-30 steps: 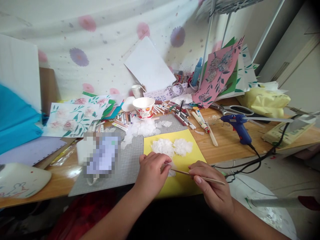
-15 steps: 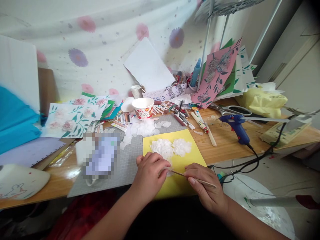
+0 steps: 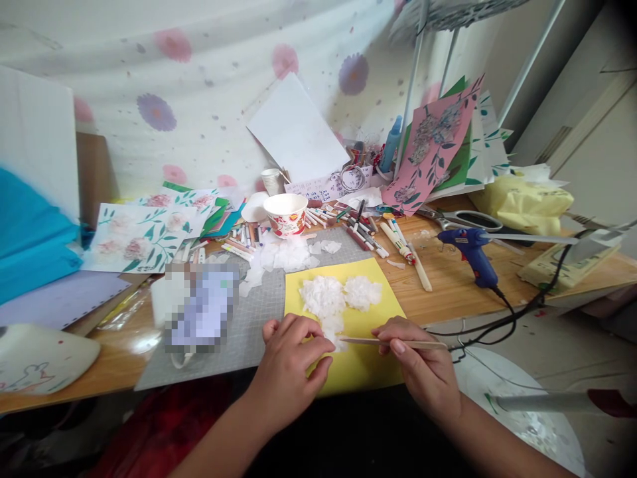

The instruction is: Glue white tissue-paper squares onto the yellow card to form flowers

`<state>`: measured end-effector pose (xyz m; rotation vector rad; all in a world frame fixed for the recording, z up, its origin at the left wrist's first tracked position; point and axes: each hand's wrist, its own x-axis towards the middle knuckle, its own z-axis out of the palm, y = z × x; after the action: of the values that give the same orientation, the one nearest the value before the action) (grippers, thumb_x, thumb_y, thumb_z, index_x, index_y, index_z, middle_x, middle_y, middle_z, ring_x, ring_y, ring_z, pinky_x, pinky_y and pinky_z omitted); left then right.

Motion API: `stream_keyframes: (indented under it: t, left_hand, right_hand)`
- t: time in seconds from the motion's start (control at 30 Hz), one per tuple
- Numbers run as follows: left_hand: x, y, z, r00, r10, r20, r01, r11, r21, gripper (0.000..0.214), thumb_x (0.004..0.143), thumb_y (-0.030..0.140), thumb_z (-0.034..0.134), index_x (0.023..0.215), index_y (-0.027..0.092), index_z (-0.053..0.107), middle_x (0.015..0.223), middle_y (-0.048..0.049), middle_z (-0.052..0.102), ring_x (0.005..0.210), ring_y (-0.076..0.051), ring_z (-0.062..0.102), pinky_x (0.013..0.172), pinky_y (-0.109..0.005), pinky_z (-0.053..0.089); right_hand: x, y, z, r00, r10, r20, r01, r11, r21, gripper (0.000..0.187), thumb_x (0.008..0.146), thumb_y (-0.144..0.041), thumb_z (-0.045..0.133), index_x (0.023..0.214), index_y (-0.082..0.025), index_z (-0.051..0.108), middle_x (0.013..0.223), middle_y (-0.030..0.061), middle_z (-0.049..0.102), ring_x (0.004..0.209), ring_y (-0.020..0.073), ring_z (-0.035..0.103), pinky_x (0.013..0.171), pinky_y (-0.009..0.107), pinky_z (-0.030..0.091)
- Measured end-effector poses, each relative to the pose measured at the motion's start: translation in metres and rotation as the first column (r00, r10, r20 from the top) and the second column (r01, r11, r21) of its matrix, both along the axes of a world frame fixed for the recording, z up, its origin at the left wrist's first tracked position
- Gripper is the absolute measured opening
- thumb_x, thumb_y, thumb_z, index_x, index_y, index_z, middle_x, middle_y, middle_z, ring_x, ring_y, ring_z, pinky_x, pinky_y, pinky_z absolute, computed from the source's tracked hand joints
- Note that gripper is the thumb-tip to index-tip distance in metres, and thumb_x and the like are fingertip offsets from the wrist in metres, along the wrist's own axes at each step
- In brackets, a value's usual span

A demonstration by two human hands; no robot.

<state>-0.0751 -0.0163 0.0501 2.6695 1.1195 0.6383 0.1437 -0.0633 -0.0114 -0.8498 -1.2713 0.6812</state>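
A yellow sheet of paper (image 3: 368, 372) lies at the table's front edge, bearing two crumpled white paper clusters (image 3: 323, 293) side by side. Below the left cluster is a smaller patch of white paper pieces (image 3: 332, 328). My left hand (image 3: 293, 355) hovers over the sheet's left edge, fingertips beside that patch, with thumb and forefinger apart and nothing visible between them. A thin, flat wooden stick (image 3: 423, 344) is pinched between the thumb and fingers of my right hand (image 3: 423, 368). It is nearly level, and its tip points left at the small patch.
Loose white paper pieces (image 3: 286, 255) lie on the grey cutting mat (image 3: 233, 352). Behind them stand a paper bowl (image 3: 286, 216) and several markers (image 3: 365, 236). To the right are a blue glue gun (image 3: 470, 252) with its cable and scissors (image 3: 462, 219). A blurred-out object (image 3: 204, 309) sits at left.
My left thumb and forefinger have parted and moved off the stick's tip. My right hand has turned the stick nearly level, uncovering the small white patch.
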Motion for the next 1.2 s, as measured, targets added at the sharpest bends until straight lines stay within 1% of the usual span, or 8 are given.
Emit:
stream_keyframes:
  t: [0.13, 0.23, 0.37, 0.43, 0.63, 0.87, 1.07, 1.2]
  left_hand:
    - [-0.014, -0.001, 0.001, 0.998, 0.055, 0.028, -0.056, 0.998, 0.036, 0.019, 0.087, 0.014, 0.052, 0.082, 0.024, 0.067, 0.087, -0.0016, 0.067, 0.083, -0.021, 0.059, 0.076, -0.038, 0.030]
    - [-0.035, 0.013, 0.006, 0.975, 0.219, 0.017, -0.220, 0.974, 0.062, 0.017, 0.089, 0.016, 0.050, 0.085, 0.022, 0.066, 0.087, -0.0024, 0.068, 0.085, -0.021, 0.062, 0.079, -0.037, 0.037]
    - [-0.069, 0.055, 0.027, 0.781, 0.553, -0.290, -0.540, 0.832, 0.130, 0.020, 0.090, 0.017, 0.050, 0.100, 0.021, 0.067, 0.101, -0.0052, 0.071, 0.093, -0.023, 0.065, 0.085, -0.035, 0.044]
    - [-0.083, 0.077, 0.039, 0.723, 0.596, -0.349, -0.582, 0.798, 0.157, 0.019, 0.089, 0.019, 0.053, 0.101, 0.020, 0.068, 0.106, -0.0076, 0.072, 0.102, -0.029, 0.063, 0.086, -0.040, 0.044]
    - [-0.086, 0.125, 0.046, 0.665, 0.529, -0.527, -0.562, 0.819, 0.112, 0.009, 0.085, 0.022, 0.069, 0.094, 0.021, 0.070, 0.100, -0.0061, 0.072, 0.107, -0.029, 0.062, 0.096, -0.047, 0.044]
    - [-0.058, 0.158, 0.035, 0.653, 0.508, -0.562, -0.599, 0.801, 0.027, 0.032, 0.095, 0.035, 0.061, 0.122, 0.016, 0.060, 0.124, -0.0093, 0.062, 0.107, -0.024, 0.063, 0.091, -0.046, 0.054]
    - [-0.057, 0.150, 0.045, 0.751, 0.444, -0.490, -0.553, 0.828, -0.097, 0.026, 0.096, 0.036, 0.060, 0.111, 0.015, 0.064, 0.112, -0.0071, 0.066, 0.098, -0.020, 0.065, 0.087, -0.041, 0.055]
    - [-0.059, 0.137, 0.048, 0.834, 0.394, -0.387, -0.489, 0.852, -0.187, 0.013, 0.092, 0.027, 0.059, 0.094, 0.017, 0.067, 0.087, -0.0004, 0.070, 0.079, -0.016, 0.066, 0.069, -0.027, 0.052]
  right_hand:
    - [0.000, -0.001, 0.003, 1.000, -0.011, -0.028, 0.010, 1.000, -0.013, 0.018, 0.095, -0.025, 0.057, 0.096, -0.023, 0.075, 0.083, 0.0060, 0.070, 0.066, 0.0173, 0.060, 0.061, 0.031, 0.050]
    - [-0.001, -0.001, 0.004, 0.991, -0.040, -0.125, 0.032, 0.997, -0.066, 0.017, 0.094, -0.027, 0.059, 0.096, -0.024, 0.076, 0.081, 0.0058, 0.071, 0.067, 0.0178, 0.062, 0.060, 0.029, 0.051]
    - [0.003, 0.001, 0.002, 0.990, -0.045, -0.134, 0.032, 0.994, -0.101, 0.015, 0.090, -0.032, 0.065, 0.092, -0.024, 0.078, 0.079, 0.0065, 0.072, 0.071, 0.0195, 0.066, 0.062, 0.028, 0.056]
    - [0.005, 0.003, 0.001, 0.992, -0.054, -0.114, 0.043, 0.994, -0.101, 0.015, 0.088, -0.034, 0.067, 0.089, -0.024, 0.078, 0.081, 0.0075, 0.073, 0.069, 0.0194, 0.067, 0.061, 0.027, 0.057]
    - [0.003, 0.005, 0.004, 0.989, -0.078, -0.130, 0.065, 0.993, -0.098, 0.017, 0.084, -0.040, 0.071, 0.085, -0.024, 0.080, 0.070, 0.0064, 0.071, 0.059, 0.0195, 0.067, 0.051, 0.027, 0.058]
    - [0.003, 0.005, 0.003, 0.987, -0.085, -0.133, 0.071, 0.992, -0.104, 0.017, 0.083, -0.040, 0.073, 0.084, -0.024, 0.080, 0.073, 0.0077, 0.073, 0.059, 0.0203, 0.068, 0.050, 0.028, 0.059]
    - [0.004, 0.005, 0.005, 0.988, -0.088, -0.129, 0.075, 0.992, -0.103, 0.016, 0.083, -0.039, 0.073, 0.085, -0.024, 0.080, 0.078, 0.0082, 0.075, 0.060, 0.0188, 0.067, 0.052, 0.026, 0.058]
    - [0.003, 0.004, 0.009, 0.989, -0.083, -0.125, 0.073, 0.993, -0.088, 0.016, 0.085, -0.038, 0.072, 0.085, -0.024, 0.081, 0.075, 0.0079, 0.074, 0.059, 0.0190, 0.066, 0.052, 0.027, 0.058]
